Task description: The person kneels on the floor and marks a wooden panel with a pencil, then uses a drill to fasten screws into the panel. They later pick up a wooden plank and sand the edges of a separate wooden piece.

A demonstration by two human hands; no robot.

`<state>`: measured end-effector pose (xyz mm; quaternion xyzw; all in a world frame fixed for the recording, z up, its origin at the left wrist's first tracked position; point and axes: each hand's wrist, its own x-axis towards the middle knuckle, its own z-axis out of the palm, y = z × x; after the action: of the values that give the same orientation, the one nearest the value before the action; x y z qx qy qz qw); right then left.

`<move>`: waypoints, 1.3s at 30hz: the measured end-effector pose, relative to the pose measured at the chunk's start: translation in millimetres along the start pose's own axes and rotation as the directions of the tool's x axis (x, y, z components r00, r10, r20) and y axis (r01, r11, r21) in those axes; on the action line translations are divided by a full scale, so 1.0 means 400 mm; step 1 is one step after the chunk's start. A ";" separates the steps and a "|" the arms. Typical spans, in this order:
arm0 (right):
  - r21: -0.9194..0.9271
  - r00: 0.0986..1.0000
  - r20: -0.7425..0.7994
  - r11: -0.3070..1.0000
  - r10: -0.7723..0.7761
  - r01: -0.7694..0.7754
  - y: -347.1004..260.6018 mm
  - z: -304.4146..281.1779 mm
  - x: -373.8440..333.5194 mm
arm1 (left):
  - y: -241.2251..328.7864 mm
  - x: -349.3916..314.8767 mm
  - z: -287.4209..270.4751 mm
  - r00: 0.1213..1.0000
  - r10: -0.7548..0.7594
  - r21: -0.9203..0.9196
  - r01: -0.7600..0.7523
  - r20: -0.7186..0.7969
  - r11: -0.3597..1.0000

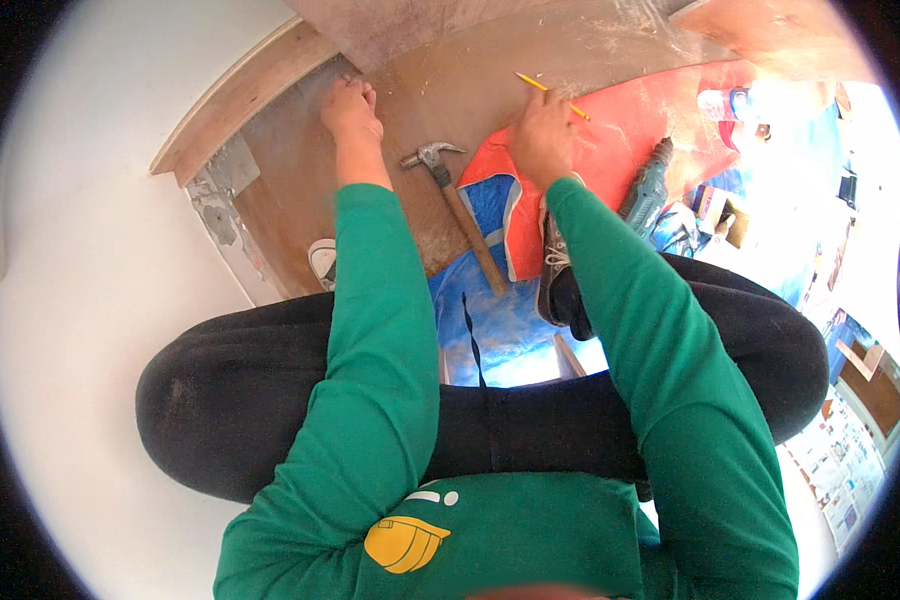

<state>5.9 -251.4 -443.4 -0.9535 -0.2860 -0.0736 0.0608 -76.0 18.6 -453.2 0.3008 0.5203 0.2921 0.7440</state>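
My left hand (352,110) reaches forward over the brown floor, close to the end of a curved wooden board (255,85) along the wall. Its fingers are curled closed; whatever they hold, if anything, is hidden. Farther right, my right hand (542,142) grips a yellow pencil (580,112), which pokes out on both sides of the fingers. Between my forearms lies a claw hammer (462,212), its head away from me and its wooden handle toward me. A dark green power drill (646,190) rests on an orange-red sheet (625,125), right of my right forearm.
White wall (90,250) rises on the left, with broken plaster (220,215) at its foot. Blue sheeting (490,320) lies under my crossed-over work area, by my shoes (554,265). A clear bottle (722,104) and a small cardboard box (735,225) are to the right. Wooden panels (770,35) border the far side.
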 end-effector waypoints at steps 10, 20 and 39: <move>0.404 0.516 0.748 0.903 -0.417 0.145 -0.200 -0.155 -0.151 | -0.052 0.091 -0.131 0.977 -0.181 -0.437 0.115 -0.114 0.892; 0.540 0.892 0.055 0.765 -0.449 0.352 0.301 -0.974 0.346 | 0.005 0.078 -0.187 0.531 0.530 0.725 -0.633 0.661 -0.271; 0.676 0.658 -0.680 0.624 0.323 0.392 0.250 -1.074 -0.149 | 0.637 -0.964 0.498 -0.904 0.276 -0.362 -0.389 0.328 -0.847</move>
<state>-33.2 -434.3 -39.6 -0.7008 -0.2562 -0.3299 0.5782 -28.8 -133.3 24.4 0.7091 -0.3161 0.6256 -0.0765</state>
